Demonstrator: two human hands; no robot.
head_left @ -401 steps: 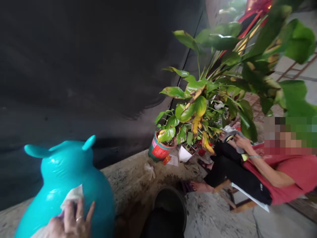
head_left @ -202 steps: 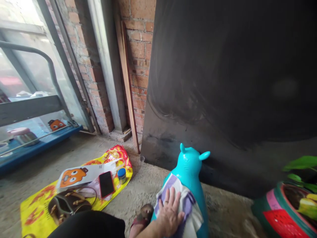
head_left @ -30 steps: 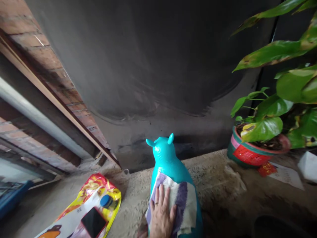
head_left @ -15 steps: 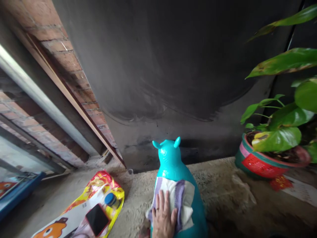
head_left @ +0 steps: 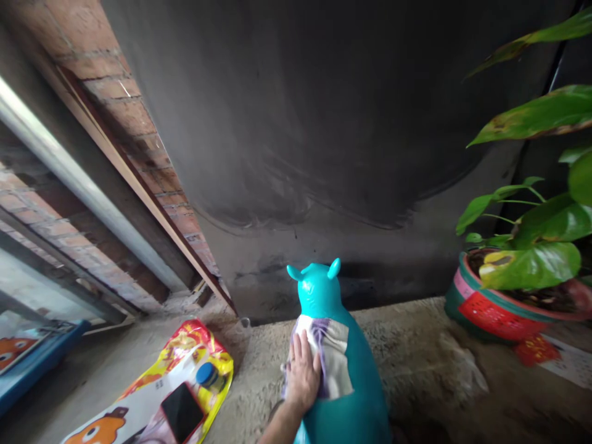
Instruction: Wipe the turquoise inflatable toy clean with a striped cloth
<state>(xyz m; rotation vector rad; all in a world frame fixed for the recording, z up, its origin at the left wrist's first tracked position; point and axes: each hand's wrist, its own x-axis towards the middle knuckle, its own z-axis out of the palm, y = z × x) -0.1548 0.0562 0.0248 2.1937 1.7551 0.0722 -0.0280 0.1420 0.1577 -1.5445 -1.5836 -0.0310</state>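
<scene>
**Hand presses cloth flat on teal bouncy toy**

One hand in view, coming up from the bottom edge. Which hand it is isn't certain; the thumb seems to lie on the side toward the toy's middle, so probably the left. The other hand is out of frame. The grip is flat and spread: palm and fingers press a striped white-and-purple cloth against the toy, not clenched around anything.

The teal animal toy stands upright on the concrete floor, its eared head pointing at the dark wall just behind it. The cloth drapes over the toy's back below the head, with the hand on the cloth's left part.

Handling, as a judgement:
- Toy looks like glossy, hollow inflated vinyl: light, springy, slippery, and likely to rock or roll under a push.
- Best holds are the narrow neck below the head or the two ears; the round body offers no purchase.
- Cloth is soft and limp, slides easily on the slick skin, and needs steady palm pressure or a bunched pinch.

Around the toy: left of it a yellow printed bag lies on the floor with a dark phone and a blue-capped jar on top. Right of it, well apart, sits a red-and-green plant pot with big leaves. Brick wall up left.
</scene>
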